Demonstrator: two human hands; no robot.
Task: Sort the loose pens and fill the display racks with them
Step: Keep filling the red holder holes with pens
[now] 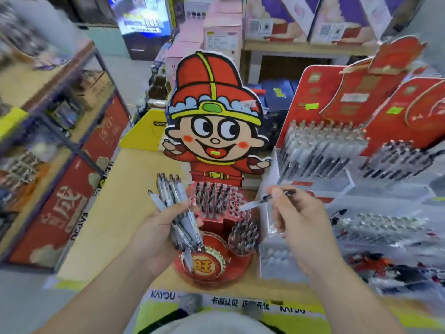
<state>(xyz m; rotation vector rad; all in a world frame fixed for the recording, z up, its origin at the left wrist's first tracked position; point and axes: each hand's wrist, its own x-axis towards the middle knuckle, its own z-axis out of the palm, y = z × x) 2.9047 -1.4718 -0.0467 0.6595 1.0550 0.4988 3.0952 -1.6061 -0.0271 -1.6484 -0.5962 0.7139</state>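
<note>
Landmark: a red pen rack (234, 206) with rows of holes is standing on the bench (115, 201), under a cartoon figure cutout (214, 112).
Left hand (156, 237): it is hovering just left of the rack, and its grip is curling round a bundle of pens (173, 196).
Bundle: the pens are fanning out, clicker ends pointing up left of the rack and lower ends hanging over a round red tub (204, 265) at the rack's front.
Right hand (298, 225): it is hovering just right of the rack, and its grip is pinching a single pen (255, 204) between thumb and fingers.
Single pen: it is lying nearly level, its tip pointing left at the holes on the rack's right side; whether it is touching them is unclear.
Rack filling: pens are standing in the left and middle holes, while some right-hand holes are showing open.
Pen cup (243, 233): it is sitting at the rack's front right, packed with pens.
Red-backed racks (325, 145): they are standing well to the right of the rack, holding rows of pens, blurred.
</note>
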